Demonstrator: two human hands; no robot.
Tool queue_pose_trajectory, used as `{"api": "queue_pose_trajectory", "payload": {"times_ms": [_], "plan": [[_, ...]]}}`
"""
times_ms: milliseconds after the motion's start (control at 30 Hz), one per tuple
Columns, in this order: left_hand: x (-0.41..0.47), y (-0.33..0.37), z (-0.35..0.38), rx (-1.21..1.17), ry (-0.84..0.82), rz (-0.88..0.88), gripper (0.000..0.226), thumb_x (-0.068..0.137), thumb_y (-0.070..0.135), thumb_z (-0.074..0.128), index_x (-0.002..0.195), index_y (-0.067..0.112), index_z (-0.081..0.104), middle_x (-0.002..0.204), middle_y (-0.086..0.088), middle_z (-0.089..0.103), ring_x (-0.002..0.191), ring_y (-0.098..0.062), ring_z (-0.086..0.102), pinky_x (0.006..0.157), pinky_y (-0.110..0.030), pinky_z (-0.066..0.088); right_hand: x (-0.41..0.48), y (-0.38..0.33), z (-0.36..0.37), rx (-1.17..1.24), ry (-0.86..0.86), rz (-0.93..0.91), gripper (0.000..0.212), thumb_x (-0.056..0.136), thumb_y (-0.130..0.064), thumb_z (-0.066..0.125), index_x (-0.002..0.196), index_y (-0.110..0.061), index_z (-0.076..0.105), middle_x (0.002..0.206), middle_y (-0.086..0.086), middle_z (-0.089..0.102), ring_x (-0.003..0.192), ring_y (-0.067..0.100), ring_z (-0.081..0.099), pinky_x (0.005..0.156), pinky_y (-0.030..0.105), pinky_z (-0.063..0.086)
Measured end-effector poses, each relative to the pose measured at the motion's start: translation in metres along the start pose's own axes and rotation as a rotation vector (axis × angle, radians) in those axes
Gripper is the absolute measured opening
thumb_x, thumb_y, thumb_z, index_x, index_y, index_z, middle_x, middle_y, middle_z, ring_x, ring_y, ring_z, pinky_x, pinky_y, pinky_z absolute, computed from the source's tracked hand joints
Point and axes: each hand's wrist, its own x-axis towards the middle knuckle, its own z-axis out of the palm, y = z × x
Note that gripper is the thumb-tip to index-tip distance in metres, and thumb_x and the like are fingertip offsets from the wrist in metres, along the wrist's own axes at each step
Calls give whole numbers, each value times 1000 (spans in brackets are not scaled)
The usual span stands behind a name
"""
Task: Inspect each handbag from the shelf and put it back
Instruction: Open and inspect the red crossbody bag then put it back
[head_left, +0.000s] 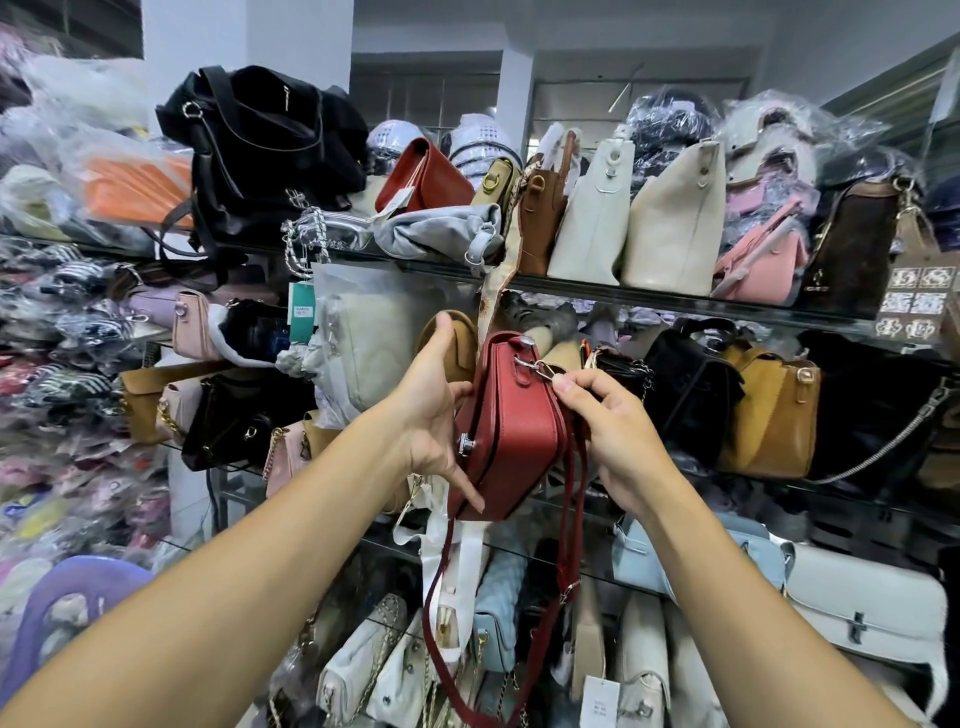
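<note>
Inspection is under way: the left hand (434, 415) grips the red handbag (511, 431) while the right hand (618, 441) pinches its strap clip (543, 370). The next move is probably to slot it back onto the shelf (675, 300).

The small red handbag (511, 431) looks like matt, finely grained leather, its silver turn-lock clasp (465, 446) polished metal, its dark red strap (569, 545) woven cloth. The big black bag (270, 140) up top seems soft and velvety.
</note>
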Motion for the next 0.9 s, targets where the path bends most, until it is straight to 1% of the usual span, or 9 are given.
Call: {"api": "queue_pose_trajectory", "payload": {"times_ms": [67,133,233,333,433,567,767,833,900], "plan": [[-4,-1,4,53,-17,31,101,65,99,40,116,14,59,116,-21,64,120,-53,54,88,-87,32,-2,-2,2,-16,-34,-9,19,100,-20,64,81,-20,65,71,-6,66,56,5,57,52,18,47],[-3,-3,7,80,-32,96,87,69,92,49,106,16,67,113,-16,73,102,-40,68,75,-63,54,-4,-4,5,-9,-67,-12,18,99,-18,65,81,-20,64,70,-5,66,55,6,58,51,19,47],[-5,-6,11,144,-121,172,63,72,78,58,92,20,73,111,-12,76,87,-27,71,81,-40,58,-7,-7,12,-7,-116,-23,14,97,-15,69,84,-20,63,70,-5,65,55,10,55,49,21,46],[-3,-10,10,210,-88,175,53,69,73,64,81,22,71,83,-5,73,71,-23,69,79,-39,53,-8,-8,19,-92,-158,-120,14,91,-12,76,88,-21,65,84,1,72,73,15,62,68,30,52],[2,-13,4,139,-106,178,48,69,63,71,93,22,71,91,-7,71,79,-27,68,86,-48,50,-11,-7,25,-122,-170,-178,14,88,-11,79,98,-14,69,102,6,77,89,9,68,82,25,55],[5,-16,-5,-11,-181,268,43,70,45,65,104,19,70,95,-11,69,88,-31,64,102,-59,42,-9,-11,24,-143,-184,-186,19,92,-39,71,99,-24,80,115,-11,76,118,1,64,106,25,47],[3,-13,-5,-190,-238,352,34,80,33,52,72,13,79,80,-9,74,70,-25,70,99,-47,45,11,1,11,-64,-61,-135,19,103,-22,60,104,-24,79,111,-8,77,110,6,68,93,23,51],[2,-15,-7,-245,-301,373,39,80,35,51,79,11,82,91,-12,76,78,-27,74,93,-46,50,17,8,6,-150,41,-145,11,97,-21,70,99,-28,78,102,-13,77,102,6,68,86,18,52],[4,-17,-15,-290,-392,393,42,70,37,65,96,8,80,110,-14,73,99,-32,71,103,-55,47,24,18,-2,-286,215,-148,14,90,-43,74,100,-33,76,111,-12,73,112,11,64,98,30,53]]}}
